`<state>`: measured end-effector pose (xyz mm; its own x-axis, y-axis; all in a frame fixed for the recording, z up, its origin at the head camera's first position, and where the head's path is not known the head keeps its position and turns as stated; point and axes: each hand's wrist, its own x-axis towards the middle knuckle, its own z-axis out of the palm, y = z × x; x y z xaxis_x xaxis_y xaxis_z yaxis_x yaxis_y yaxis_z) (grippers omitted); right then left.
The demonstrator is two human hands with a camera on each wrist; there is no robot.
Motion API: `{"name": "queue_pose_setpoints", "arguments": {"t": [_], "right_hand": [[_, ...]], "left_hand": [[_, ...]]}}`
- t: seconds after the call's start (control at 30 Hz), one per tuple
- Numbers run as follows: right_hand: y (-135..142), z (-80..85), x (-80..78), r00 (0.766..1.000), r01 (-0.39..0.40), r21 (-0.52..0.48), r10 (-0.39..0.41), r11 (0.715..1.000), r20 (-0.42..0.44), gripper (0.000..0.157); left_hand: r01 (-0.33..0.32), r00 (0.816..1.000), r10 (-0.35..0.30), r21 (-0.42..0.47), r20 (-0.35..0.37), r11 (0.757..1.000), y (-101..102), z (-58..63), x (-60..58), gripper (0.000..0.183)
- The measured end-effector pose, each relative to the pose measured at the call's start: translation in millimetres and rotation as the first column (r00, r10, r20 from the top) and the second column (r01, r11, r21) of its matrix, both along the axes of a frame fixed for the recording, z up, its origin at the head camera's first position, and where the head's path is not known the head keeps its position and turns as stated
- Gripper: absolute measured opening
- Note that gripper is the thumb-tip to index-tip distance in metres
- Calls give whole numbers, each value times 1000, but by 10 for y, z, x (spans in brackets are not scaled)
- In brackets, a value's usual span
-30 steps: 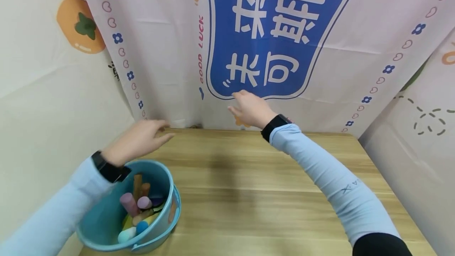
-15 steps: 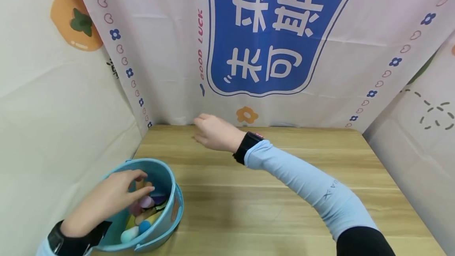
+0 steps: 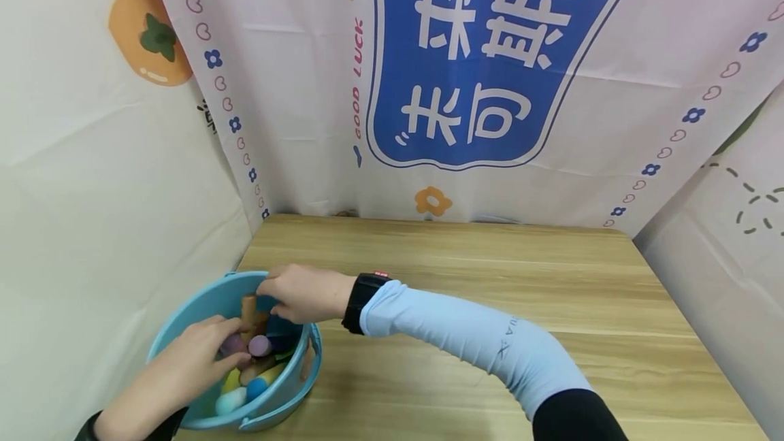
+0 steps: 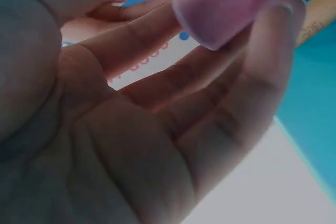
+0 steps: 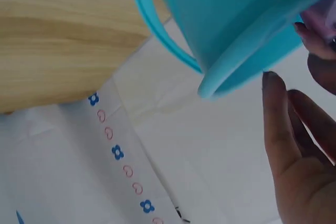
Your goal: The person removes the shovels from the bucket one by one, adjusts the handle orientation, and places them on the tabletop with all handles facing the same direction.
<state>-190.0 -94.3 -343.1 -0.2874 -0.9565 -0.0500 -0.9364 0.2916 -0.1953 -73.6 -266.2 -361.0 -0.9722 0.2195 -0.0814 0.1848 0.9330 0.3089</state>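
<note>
A light blue bucket [image 3: 199, 315] holds several coloured and wooden pieces. My left hand [image 3: 184, 366] reaches into it, thumb and fingers apart around a pink cylinder [image 4: 231, 6]; the fingertips lie right at the cylinder in the left wrist view. Beside it are a lilac-ended cylinder [image 3: 260, 346] and an upright wooden cylinder [image 3: 248, 310]. My right hand [image 3: 312, 292] is over the bucket's far right rim with fingers loosely bent. In the right wrist view, the right hand [image 5: 299, 156] shows nothing between its fingers.
A mint rounded piece [image 3: 230, 401] and a blue-ended piece [image 3: 256, 388] lie low in the bucket. The bucket's handle [image 3: 288, 410] hangs outside it. The wood-grain table [image 3: 490, 264] stretches right, with printed cloth [image 3: 306, 107] behind and at the sides.
My left hand has come down from above the bucket into it. My right hand has swung left and down from the back cloth to the bucket's rim.
</note>
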Motion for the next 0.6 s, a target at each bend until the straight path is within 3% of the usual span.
{"name": "queue_pose_setpoints", "arguments": {"t": [0.2,0.37,0.6], "right_hand": [[-167,-144,37,996,-76,110,71,991,53,28],[-213,-257,40,997,-67,170,58,983,59,37],[-271,-359,44,999,-34,127,30,991,35,38]], "left_hand": [[0,1000,1,39,-17,999,-53,-41,26,32],[-4,998,7,52,-59,999,-51,-75,91,23],[-83,991,88,62,-97,995,-101,-162,232,21]]}}
